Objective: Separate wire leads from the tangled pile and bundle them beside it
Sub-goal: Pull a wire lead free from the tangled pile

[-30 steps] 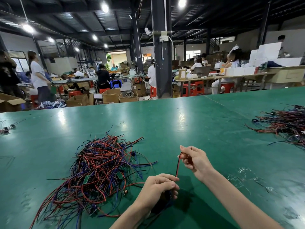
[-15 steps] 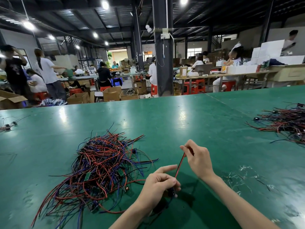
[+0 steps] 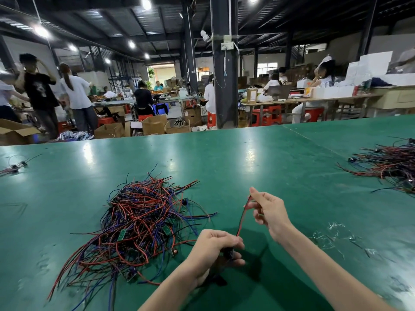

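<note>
A tangled pile of red, blue and black wire leads with small green circuit boards lies on the green table, left of centre. Just right of the pile, my left hand grips the lower end of a red and black wire lead, where a dark part sits between its fingers. My right hand pinches the upper end of the same lead, which stretches taut between both hands above the table.
A second heap of wire leads lies at the table's right edge. A few loose leads sit at the far left. Clear plastic scraps lie right of my right forearm. Beyond the table stand people, cardboard boxes and a dark pillar.
My right hand has risen and moved away from my left, sliding up the lead and drawing it straight. My left hand has stayed low, still holding the lead's lower end.
</note>
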A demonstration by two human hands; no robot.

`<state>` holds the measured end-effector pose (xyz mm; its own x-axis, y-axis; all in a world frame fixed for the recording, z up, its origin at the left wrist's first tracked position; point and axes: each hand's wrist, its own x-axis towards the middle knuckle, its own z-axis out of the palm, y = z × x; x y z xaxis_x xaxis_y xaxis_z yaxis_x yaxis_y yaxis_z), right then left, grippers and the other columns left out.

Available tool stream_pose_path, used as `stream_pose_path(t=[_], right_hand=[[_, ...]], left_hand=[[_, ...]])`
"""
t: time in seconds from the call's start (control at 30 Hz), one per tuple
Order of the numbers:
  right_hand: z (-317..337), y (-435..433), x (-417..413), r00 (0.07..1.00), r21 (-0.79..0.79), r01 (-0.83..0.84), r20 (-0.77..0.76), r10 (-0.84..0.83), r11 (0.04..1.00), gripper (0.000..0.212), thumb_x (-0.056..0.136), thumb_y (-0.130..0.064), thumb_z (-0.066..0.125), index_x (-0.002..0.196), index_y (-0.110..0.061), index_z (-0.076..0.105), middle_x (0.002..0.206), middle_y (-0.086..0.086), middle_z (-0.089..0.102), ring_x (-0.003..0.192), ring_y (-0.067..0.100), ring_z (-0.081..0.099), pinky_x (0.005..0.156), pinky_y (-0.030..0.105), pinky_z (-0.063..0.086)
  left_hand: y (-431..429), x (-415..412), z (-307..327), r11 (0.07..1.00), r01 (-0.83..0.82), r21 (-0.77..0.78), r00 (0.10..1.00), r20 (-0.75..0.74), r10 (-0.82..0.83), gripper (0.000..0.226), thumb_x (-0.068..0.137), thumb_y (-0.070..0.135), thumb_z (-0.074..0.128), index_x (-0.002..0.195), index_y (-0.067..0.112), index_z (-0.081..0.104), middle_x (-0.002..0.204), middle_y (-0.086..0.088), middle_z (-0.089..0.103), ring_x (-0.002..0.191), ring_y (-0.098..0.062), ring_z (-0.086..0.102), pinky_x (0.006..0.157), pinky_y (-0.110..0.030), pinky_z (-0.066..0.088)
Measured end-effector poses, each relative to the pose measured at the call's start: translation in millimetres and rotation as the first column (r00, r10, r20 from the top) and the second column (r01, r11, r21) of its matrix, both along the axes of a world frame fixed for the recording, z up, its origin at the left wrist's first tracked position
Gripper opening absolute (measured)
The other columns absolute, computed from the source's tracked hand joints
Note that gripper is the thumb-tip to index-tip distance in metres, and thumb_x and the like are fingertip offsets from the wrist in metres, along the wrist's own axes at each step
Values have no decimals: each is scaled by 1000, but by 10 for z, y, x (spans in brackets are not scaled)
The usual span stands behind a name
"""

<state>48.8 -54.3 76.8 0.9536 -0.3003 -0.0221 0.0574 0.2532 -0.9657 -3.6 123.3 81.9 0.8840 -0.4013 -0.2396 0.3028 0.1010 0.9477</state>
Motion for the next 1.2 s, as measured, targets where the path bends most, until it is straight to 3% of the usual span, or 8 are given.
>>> stream_pose_path(t=[0.17, 0.4, 0.53, 0.67, 0.77, 0.87, 1.03, 1.2], right_hand=[[-9, 192, -146, 968, -78, -208, -162, 193, 975, 47, 89, -46, 55, 97, 0, 61, 82, 14, 73, 40, 14, 46, 35, 20, 30], [-78, 673, -458, 827, -105, -553, -191, 529, 826, 13, 90, -11, 56, 89, 0, 64, 83, 13, 71, 39, 14, 52, 31, 17, 33], [-108, 758, -529, 839, -129, -545, -99, 536, 829, 13, 90, -11, 60, 81, -2, 63, 68, 7, 70, 33, 7, 48, 29, 16, 30], [-112, 757, -526, 857, -124, -515, -90, 507, 848, 15, 92, -5, 54, 82, -2, 64, 56, 4, 61, 29, 5, 38, 28, 15, 24], [-63, 716, -515, 831, -254, -554, -116, 543, 793, 16, 94, -9, 55, 83, -6, 67, 51, 0, 47, 32, 4, 31, 32, 15, 22], [-42, 675, -509, 827, -365, -552, -127, 548, 749, 22, 94, -11, 56, 92, 9, 63, 52, -5, 49, 34, 3, 33, 34, 15, 24], [-41, 674, -501, 878, -113, -479, -68, 474, 871, 26, 92, -5, 55, 69, -4, 66, 49, 3, 53, 29, 5, 34, 31, 14, 24], [-62, 681, -508, 897, -52, -440, -64, 437, 896, 27, 92, -3, 54, 70, -6, 69, 63, 13, 47, 32, 6, 33, 31, 14, 23]], left_hand=[[163, 187, 98, 966, -258, -30, 956, 136, 260, 25, 87, 4, 61, 65, 6, 73, 70, -13, 67, 60, -20, 66, 57, -25, 56], [264, 285, 75, 900, -409, -149, 898, 109, 426, 15, 88, 3, 60, 78, 2, 72, 73, -9, 68, 70, -17, 60, 61, -22, 52], [229, 257, 61, 908, -409, -91, 896, 148, 419, 14, 87, 7, 63, 80, 4, 74, 70, -9, 66, 66, -17, 57, 60, -29, 44], [242, 285, 65, 911, -409, -51, 883, 229, 410, 13, 86, 7, 64, 80, 5, 75, 64, -1, 65, 58, -8, 55, 57, -18, 46], [280, 326, 73, 918, -397, -10, 886, 255, 387, 15, 86, 6, 65, 76, 9, 76, 62, 2, 64, 52, -3, 52, 52, -13, 44], [296, 336, 73, 928, -372, -15, 909, 196, 367, 15, 87, 7, 64, 78, 8, 76, 65, -2, 61, 56, -10, 51, 55, -19, 45], [259, 317, 68, 956, -272, -107, 956, 82, 281, 22, 92, 21, 58, 93, 4, 72, 75, -6, 67, 62, -17, 60, 61, -27, 54], [214, 266, 15, 980, -191, -50, 961, 194, 198, 18, 86, 0, 63, 103, 3, 67, 81, -11, 64, 68, -16, 55, 66, -22, 47]])
